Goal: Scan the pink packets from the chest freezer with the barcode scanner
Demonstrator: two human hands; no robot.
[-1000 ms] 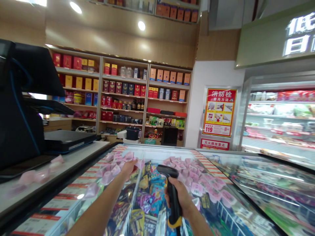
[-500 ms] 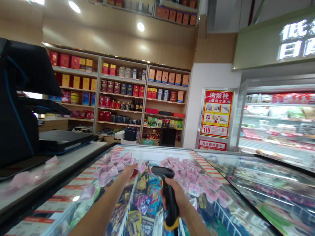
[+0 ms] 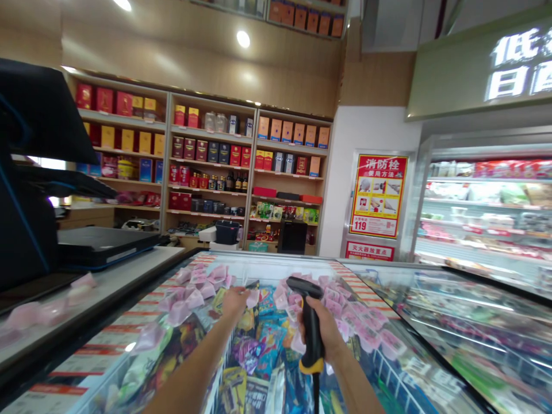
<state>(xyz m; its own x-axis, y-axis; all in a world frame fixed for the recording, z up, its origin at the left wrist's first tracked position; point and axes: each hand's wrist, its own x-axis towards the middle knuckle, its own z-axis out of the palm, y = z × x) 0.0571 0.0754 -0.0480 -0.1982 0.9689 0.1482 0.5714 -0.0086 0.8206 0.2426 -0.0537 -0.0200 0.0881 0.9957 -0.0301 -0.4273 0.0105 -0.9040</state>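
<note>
My left hand (image 3: 235, 301) is closed on a small pink package (image 3: 253, 298), held by its fingertips above the chest freezer. My right hand (image 3: 326, 329) wraps round the grip of a black and yellow barcode scanner (image 3: 312, 330), its head pointing left and its cable hanging down. To the left of my left hand lies a loose group of similar pink packages (image 3: 194, 298) on the glass top. Another group of pink packages (image 3: 362, 322), some showing white labels, spreads beside and behind my right hand. Below both hands, colourful bagged goods (image 3: 248, 353) fill wire baskets.
A counter with a black scale-like device (image 3: 103, 244) and more pink packages (image 3: 43, 315) stands on the left. Another glass-topped freezer (image 3: 457, 322) adjoins on the right. Shelves of boxes (image 3: 207, 152) line the back wall; a lit refrigerated display (image 3: 487, 207) stands at right.
My right hand has moved the scanner rightward and slightly up, farther from my left hand. My left hand has shifted a little to the right, still holding the pink package. The view has shifted slightly.
</note>
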